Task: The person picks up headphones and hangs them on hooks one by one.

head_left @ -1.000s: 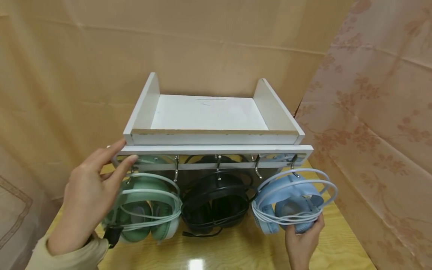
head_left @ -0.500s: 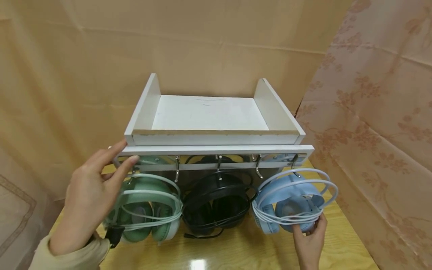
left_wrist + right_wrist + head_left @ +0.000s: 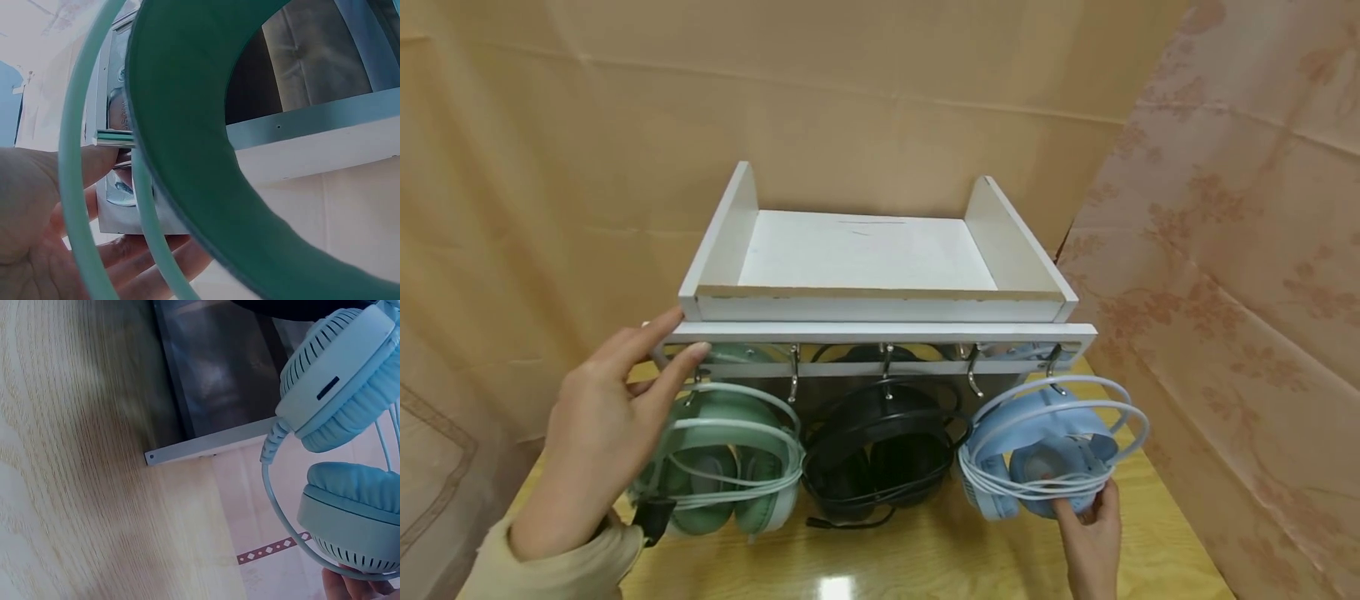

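My left hand [image 3: 602, 417] grips the left end of a white wooden rack [image 3: 880, 310], thumb on the front face and fingers behind. In the left wrist view, green headphones [image 3: 181, 125] and their pale cord cross in front of this hand. Light blue headphones [image 3: 1067, 427] hang from the hook at the rack's right end, with a coiled cord looped over them. At their lower right ear cup, my right hand [image 3: 1092, 537] holds the cup from below. The right wrist view shows its fingertips [image 3: 359, 589] on the slotted outer side of that cup [image 3: 350, 531].
Black headphones [image 3: 880, 429] hang in the middle, between the green and blue pairs. A bare metal hook [image 3: 793, 375] shows beside them. Below is a wood-grain table [image 3: 925, 567]. Beige cloth [image 3: 850, 100] stands behind, with floral cloth [image 3: 1247, 292] on the right.
My right hand has shifted slightly right along the blue ear cup, and its thumb has moved with it. My left hand keeps its place on the rack, and the headphones hang nearly unchanged.
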{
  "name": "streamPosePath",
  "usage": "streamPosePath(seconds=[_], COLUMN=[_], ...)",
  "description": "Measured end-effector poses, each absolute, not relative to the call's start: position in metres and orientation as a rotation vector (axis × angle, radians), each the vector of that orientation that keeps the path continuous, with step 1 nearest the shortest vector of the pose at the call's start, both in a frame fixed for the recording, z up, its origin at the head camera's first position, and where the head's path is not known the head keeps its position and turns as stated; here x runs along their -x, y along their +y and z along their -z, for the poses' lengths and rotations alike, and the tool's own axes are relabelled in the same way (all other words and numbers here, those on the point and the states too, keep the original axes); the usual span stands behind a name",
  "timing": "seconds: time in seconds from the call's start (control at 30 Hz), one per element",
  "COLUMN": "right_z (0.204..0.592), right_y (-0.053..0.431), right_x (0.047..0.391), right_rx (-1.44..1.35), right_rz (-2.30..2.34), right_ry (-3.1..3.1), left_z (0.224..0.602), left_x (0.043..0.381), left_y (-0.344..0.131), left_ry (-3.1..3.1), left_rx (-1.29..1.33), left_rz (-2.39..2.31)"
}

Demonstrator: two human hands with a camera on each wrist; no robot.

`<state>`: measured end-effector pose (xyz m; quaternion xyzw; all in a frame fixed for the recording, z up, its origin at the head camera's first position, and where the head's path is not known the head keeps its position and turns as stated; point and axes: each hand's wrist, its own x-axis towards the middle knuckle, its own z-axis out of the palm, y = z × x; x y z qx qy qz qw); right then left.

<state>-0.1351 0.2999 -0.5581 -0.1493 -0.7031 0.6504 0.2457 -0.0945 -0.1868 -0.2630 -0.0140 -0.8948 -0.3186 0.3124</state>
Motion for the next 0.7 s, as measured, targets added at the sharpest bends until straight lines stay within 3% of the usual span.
streamPosePath(seconds=[0.13,0.33,0.47,0.57,0.7], right_z=[0.562,0.485,0.459,0.471,0.52], right_y=[0.305,0.262,0.246,0.253,0.282], right_x=[0.136,0.108,0.1,0.105,0.121], right_rx=[0.456,0.487,0.546,0.524,0.426], right_rz=[-1.776,-1.834,-1.837,-1.86,-1.89], right_ry=[-1.977,-2.046,-2.068,-2.061,-2.058], left_z=[0.263,0.263,0.263,0.262,0.262], left_x=[0.095,0.095,0.095,0.095,0.094], left_y=[-0.186,-0.185,-0.184,-0.185,-0.187], left_ry=[-2.354,-2.353,-2.362,-2.363,-2.359], left_rx=[0.048,0.054,0.055,0.039,0.026], left_rz=[0.834,0.81,0.814,0.806,0.797])
